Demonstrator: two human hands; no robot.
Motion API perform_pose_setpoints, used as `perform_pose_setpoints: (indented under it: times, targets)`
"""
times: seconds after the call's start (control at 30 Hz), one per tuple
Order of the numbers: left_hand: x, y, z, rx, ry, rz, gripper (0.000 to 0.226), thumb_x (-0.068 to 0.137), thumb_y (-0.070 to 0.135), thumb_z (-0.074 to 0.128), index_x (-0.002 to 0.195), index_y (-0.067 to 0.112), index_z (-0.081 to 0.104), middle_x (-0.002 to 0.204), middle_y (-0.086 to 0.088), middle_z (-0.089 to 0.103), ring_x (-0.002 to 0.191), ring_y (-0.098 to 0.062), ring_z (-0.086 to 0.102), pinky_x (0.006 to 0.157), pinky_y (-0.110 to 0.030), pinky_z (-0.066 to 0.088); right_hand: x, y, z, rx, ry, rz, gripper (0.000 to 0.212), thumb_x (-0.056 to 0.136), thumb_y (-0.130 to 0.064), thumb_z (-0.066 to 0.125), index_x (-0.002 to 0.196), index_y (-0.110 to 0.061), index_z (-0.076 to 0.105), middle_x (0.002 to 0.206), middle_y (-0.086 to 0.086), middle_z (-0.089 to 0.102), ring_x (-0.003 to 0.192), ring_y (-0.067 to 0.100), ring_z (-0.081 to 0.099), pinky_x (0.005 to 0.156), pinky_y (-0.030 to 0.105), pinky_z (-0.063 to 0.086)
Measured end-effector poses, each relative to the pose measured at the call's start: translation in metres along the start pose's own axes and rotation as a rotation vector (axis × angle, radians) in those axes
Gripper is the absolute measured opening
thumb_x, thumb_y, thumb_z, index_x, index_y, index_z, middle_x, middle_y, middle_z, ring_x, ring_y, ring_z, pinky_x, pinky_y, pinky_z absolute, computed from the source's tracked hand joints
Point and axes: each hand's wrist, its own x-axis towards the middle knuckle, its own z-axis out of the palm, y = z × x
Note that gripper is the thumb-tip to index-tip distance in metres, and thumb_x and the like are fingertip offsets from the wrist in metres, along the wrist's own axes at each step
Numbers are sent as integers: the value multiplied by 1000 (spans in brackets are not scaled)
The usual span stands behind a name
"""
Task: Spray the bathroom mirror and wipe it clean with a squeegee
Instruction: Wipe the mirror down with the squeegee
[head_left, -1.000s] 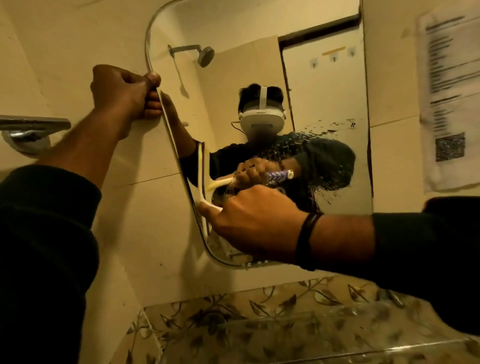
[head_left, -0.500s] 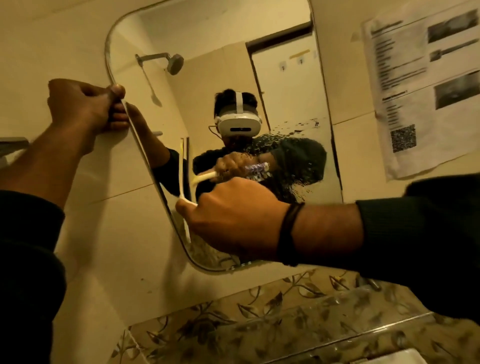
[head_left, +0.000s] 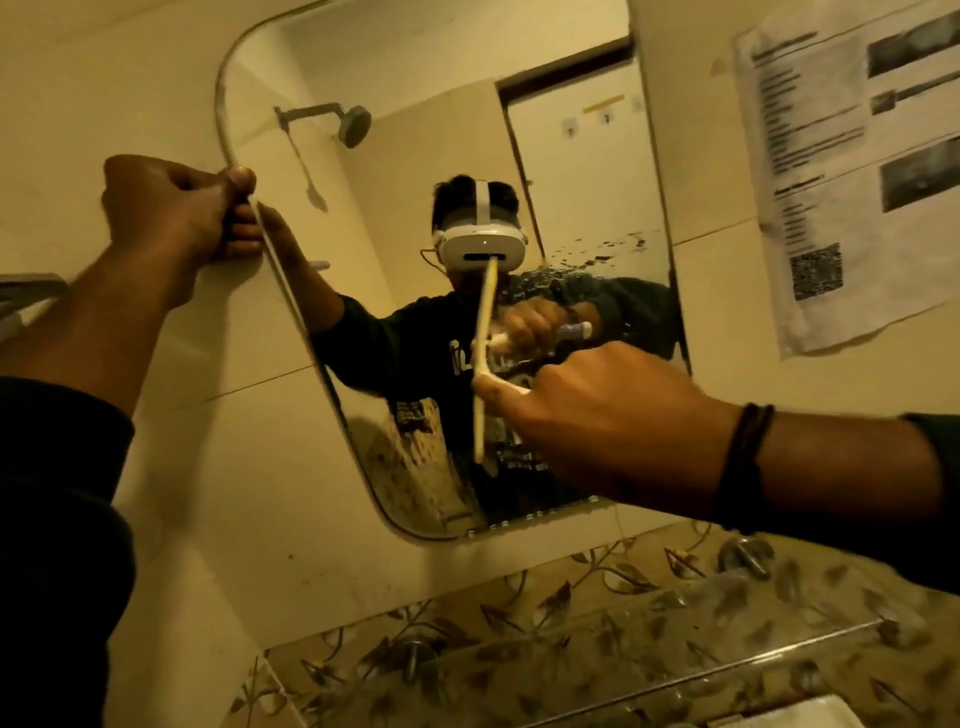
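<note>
The rounded bathroom mirror (head_left: 415, 156) hangs on a beige tiled wall. My left hand (head_left: 176, 208) grips the mirror's left edge, fingers curled round it. My right hand (head_left: 597, 415) holds the handle of a cream squeegee (head_left: 482, 364), whose blade stands upright against the glass near the mirror's middle. Spray droplets (head_left: 608, 254) cling to the right part of the glass. The handle itself is mostly hidden inside my fist. No spray bottle is in view.
A printed paper sheet (head_left: 852, 171) is stuck to the wall right of the mirror. A glass shelf (head_left: 623, 639) on metal pegs runs below, over leaf-patterned tiles. A metal fitting (head_left: 26, 301) juts from the wall at far left.
The squeegee has slid right from the mirror's left edge to its middle. My left hand still grips the edge. The view has shifted, so the mirror sits further right.
</note>
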Motion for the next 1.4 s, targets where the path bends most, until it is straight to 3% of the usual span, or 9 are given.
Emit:
perform_pose_setpoints:
  times: [0.23, 0.37, 0.43, 0.7, 0.83, 0.97, 1.1, 1.27, 1.4]
  targets:
    - [18, -13, -16, 113, -10, 96, 72, 59, 76, 75, 96, 16, 67, 92, -3, 73, 74, -13, 74, 62, -30, 62, 38, -27, -13, -16, 114, -23, 38, 94, -18, 46, 130, -10, 55, 51, -7, 18, 37, 8, 16, 34, 20, 13]
    - [33, -20, -12, -14, 26, 47, 28, 90, 52, 64, 85, 25, 61, 59, 8, 65, 51, -2, 66, 51, -17, 54, 30, -14, -2, 92, 81, 35, 51, 90, -18, 31, 138, -8, 47, 50, -8, 22, 36, 8, 25, 33, 21, 23]
    - [24, -16, -10, -39, -1, -3, 21, 91, 46, 66, 87, 26, 64, 68, 8, 66, 55, -3, 68, 52, -16, 55, 16, -2, 6, 123, 77, 79, 59, 85, -20, 29, 141, -9, 43, 51, -9, 19, 36, 7, 24, 32, 20, 24]
    - [-5, 0, 4, -6, 10, 30, 16, 95, 32, 65, 84, 21, 61, 82, 2, 65, 65, -8, 67, 54, -18, 58, 5, 5, 5, 75, 139, 111, 58, 77, -14, 50, 135, -12, 54, 48, -10, 13, 35, 1, 10, 34, 11, 8]
    - [-6, 3, 2, -10, 21, 24, 14, 94, 34, 67, 89, 21, 62, 90, -1, 68, 74, -11, 70, 55, -19, 58, 35, 2, -7, 46, 293, 71, 51, 83, -19, 59, 134, -15, 55, 72, 7, 61, 43, 1, 8, 38, 14, 4]
    - [-6, 2, 1, -5, 56, 54, 13, 93, 31, 68, 87, 21, 64, 86, -1, 69, 63, -8, 71, 53, -19, 58, 28, 6, 6, 122, 185, 187, 57, 91, -21, 39, 147, -23, 32, 71, -1, 57, 40, 4, 30, 30, 17, 19]
    - [-14, 3, 5, 20, 111, 107, 13, 91, 28, 70, 83, 20, 64, 82, -2, 70, 58, -7, 71, 52, -20, 58, -11, 7, 32, 203, 134, 348, 78, 91, -16, 53, 151, -32, 5, 56, -9, 41, 40, 4, 39, 32, 19, 28]
    - [-22, 6, 9, 38, 148, 142, 16, 92, 26, 71, 81, 16, 65, 80, -5, 70, 55, -8, 69, 54, -22, 60, -8, 2, 23, 285, 204, 391, 71, 96, -19, 48, 148, -38, 3, 67, -7, 53, 43, 5, 43, 33, 21, 33]
    - [-25, 9, 10, 34, 150, 131, 17, 92, 25, 70, 79, 16, 63, 78, -4, 68, 49, -6, 67, 51, -21, 58, 28, 10, 7, 309, 285, 391, 55, 100, -23, 39, 145, -38, 10, 108, 12, 60, 50, 3, 27, 38, 19, 22]
